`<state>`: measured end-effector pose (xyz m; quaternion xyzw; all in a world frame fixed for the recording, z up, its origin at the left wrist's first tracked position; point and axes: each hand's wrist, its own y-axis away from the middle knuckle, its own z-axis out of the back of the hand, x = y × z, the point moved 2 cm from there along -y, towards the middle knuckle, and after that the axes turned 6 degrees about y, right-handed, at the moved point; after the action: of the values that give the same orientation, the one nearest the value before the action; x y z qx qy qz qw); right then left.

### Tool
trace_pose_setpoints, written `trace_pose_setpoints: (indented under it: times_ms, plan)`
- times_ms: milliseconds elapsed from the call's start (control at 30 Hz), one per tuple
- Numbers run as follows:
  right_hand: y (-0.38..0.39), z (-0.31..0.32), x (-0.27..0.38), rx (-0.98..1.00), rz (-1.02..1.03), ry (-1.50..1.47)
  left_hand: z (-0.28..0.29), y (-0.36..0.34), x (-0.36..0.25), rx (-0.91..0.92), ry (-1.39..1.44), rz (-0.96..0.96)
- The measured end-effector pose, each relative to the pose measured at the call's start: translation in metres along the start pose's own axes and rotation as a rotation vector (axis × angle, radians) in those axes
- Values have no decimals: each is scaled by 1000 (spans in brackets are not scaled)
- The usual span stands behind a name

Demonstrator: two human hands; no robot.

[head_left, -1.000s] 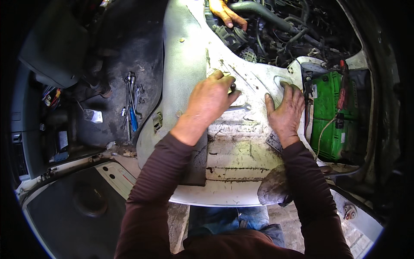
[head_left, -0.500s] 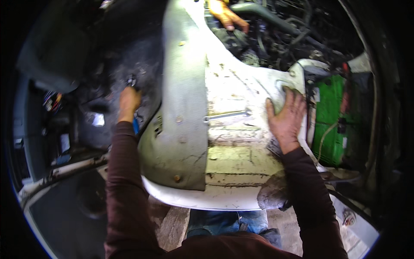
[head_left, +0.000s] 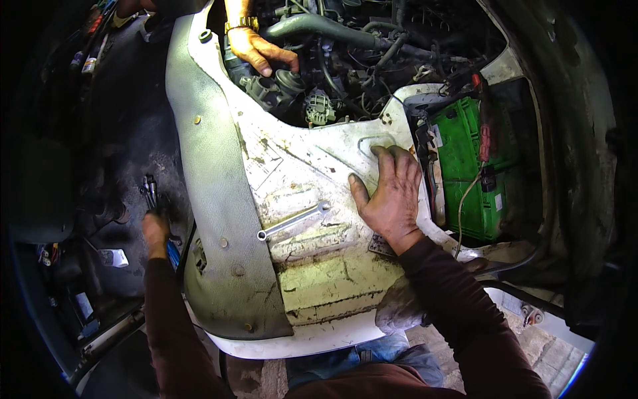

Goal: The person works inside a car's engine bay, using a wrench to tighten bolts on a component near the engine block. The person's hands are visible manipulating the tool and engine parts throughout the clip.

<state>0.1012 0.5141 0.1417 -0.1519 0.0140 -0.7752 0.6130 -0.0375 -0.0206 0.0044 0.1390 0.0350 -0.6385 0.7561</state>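
Observation:
My left hand [head_left: 157, 231] is low in the dark footwell, at a bunch of metal tools [head_left: 150, 187] that look like wrenches. Its fingers are turned away and blurred, so their grip is hidden. Something blue [head_left: 174, 253], perhaps a tool handle, lies beside the wrist. My right hand [head_left: 392, 199] rests on the worn white metal panel [head_left: 325, 279], palm down with fingers and thumb apart. Left of it a combination wrench [head_left: 292, 223] lies aslant on the panel, one end over the edge of the grey padded cover [head_left: 222, 199].
Another person's hand [head_left: 256, 50], with a gold-coloured watch, reaches into the engine bay [head_left: 339, 60] among hoses. A green battery [head_left: 465, 173] with a red clamp [head_left: 485, 139] and cable sits right of the panel. More tools [head_left: 90, 60] lie at the far left.
The view has shifted, showing more of the engine bay and the other person's wrist. My right hand stays on the panel; my left hand stays by the tools in the footwell.

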Motion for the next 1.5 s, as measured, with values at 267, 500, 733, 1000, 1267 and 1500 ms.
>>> trace_pose_setpoints:
  times_ms: [267, 500, 733, 1000, 1267, 1500]
  plan:
    - [-3, 5, -4, 47, -44, -40, 126, 109, -250, -20, 1126, -185]
    - [-37, 55, 9, 169, -3, -698, 81, 120, -414, 797, 1283, -201]
    - [-78, 54, 0, 147, -33, -633, 50, 89, -452, 1008, 1538, -79]
    - [-105, 33, -23, 143, -90, -384, 47, 72, -462, 1164, 1286, -253]
    - [-172, 20, -45, 192, -370, -344, -5, -8, -530, 745, -222, -904]
    - [-252, -86, -19, 767, -58, -48, -20, -23, -512, 931, -341, -841]
